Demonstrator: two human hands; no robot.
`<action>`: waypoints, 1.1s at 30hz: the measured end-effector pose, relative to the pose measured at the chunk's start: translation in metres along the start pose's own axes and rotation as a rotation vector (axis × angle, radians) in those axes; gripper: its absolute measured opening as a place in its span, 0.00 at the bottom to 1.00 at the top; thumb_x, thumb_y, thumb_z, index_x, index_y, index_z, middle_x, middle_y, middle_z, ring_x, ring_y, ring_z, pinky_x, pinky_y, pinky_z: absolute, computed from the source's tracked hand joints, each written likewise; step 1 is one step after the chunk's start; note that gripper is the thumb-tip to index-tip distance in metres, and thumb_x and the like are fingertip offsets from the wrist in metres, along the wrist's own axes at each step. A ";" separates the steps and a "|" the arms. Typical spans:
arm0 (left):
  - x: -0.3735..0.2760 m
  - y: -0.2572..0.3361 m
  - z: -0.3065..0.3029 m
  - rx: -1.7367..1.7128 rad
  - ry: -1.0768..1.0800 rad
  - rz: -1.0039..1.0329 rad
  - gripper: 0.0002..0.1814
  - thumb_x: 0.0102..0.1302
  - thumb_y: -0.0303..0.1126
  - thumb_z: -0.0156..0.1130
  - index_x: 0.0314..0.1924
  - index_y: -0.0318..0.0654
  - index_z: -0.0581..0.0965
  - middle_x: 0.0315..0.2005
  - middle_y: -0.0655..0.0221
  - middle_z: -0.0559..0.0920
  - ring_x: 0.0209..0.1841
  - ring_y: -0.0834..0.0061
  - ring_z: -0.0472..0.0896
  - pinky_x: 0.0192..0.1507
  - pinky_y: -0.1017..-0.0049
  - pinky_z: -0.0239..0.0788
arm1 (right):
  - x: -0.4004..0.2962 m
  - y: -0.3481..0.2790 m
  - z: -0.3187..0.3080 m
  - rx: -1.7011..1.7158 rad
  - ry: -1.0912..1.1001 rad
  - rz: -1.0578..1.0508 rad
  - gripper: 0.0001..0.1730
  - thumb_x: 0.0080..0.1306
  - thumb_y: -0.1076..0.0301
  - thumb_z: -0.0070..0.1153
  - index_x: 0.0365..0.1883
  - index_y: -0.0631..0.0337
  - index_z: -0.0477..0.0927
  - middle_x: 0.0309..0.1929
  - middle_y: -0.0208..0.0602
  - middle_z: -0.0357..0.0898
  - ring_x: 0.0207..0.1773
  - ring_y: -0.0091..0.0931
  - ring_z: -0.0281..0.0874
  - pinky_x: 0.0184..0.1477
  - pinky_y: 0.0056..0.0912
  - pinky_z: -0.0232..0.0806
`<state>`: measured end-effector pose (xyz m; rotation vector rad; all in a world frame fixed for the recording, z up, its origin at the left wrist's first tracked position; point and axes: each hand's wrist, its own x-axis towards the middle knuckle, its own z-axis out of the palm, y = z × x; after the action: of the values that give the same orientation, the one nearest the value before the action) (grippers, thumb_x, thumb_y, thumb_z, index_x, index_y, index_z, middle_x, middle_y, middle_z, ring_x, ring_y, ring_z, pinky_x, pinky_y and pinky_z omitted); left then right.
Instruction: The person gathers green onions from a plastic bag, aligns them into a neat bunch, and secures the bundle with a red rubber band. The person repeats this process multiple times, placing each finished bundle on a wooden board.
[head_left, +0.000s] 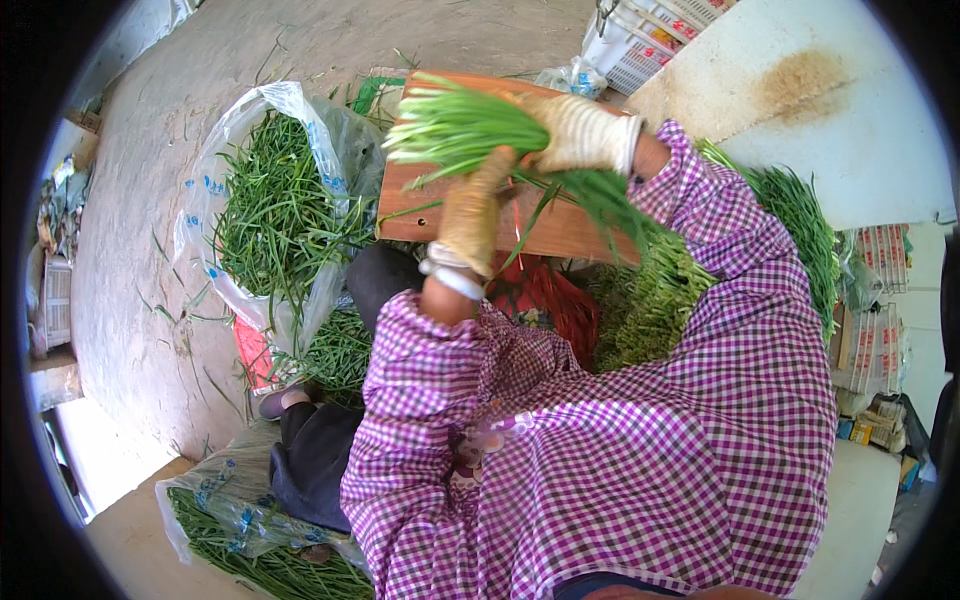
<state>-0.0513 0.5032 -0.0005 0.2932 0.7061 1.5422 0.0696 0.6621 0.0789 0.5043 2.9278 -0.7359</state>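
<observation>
A bunch of green leafy stalks, probably garlic chives (469, 127), is held above a small brown wooden table (420, 195). Its pale cut ends point left, and its dark leaves trail down to the right. My right hand (581, 135), in a whitish knit glove, grips the bunch from the right around its middle. From below, my left hand (472, 214), in a yellowed glove, closes its fingertips on the near edge of the bunch; motion blurs them. Red plastic strands (562, 300) hang below the table's near edge, beside a stack of bundled chives (649, 300).
At left stands a clear plastic bag (281, 94) full of loose greens (274, 202). Another bag of chives (262, 555) lies lower left. More chives (799, 225) rest beyond my right arm. A white plastic crate (637, 52) and a stained pale panel (810, 112) are at upper right.
</observation>
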 end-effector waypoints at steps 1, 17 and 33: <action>0.008 -0.017 0.006 0.026 -0.034 -0.006 0.29 0.69 0.45 0.63 0.65 0.43 0.69 0.58 0.68 0.77 0.55 0.70 0.76 0.57 0.61 0.64 | -0.002 0.024 -0.004 -0.152 0.060 0.022 0.51 0.54 0.53 0.65 0.73 0.61 0.57 0.55 0.61 0.76 0.52 0.48 0.79 0.53 0.45 0.72; -0.116 -0.009 -0.073 -0.122 0.084 -0.330 0.34 0.74 0.40 0.55 0.73 0.31 0.57 0.52 0.58 0.80 0.51 0.69 0.81 0.58 0.70 0.70 | 0.016 0.240 0.075 0.224 0.033 0.248 0.38 0.53 0.58 0.63 0.62 0.62 0.72 0.55 0.53 0.79 0.58 0.46 0.77 0.61 0.47 0.67; -0.476 0.050 -0.167 1.490 2.128 0.143 0.23 0.61 0.40 0.68 0.52 0.35 0.77 0.48 0.58 0.80 0.52 0.57 0.77 0.56 0.65 0.69 | 0.202 -0.087 0.145 0.489 -0.409 -0.282 0.29 0.68 0.75 0.57 0.68 0.54 0.70 0.55 0.39 0.79 0.56 0.24 0.76 0.57 0.28 0.70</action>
<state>-0.1332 0.0027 0.0092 -0.4433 3.4336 0.5187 -0.1497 0.5812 -0.0415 -0.0444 2.4485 -1.4121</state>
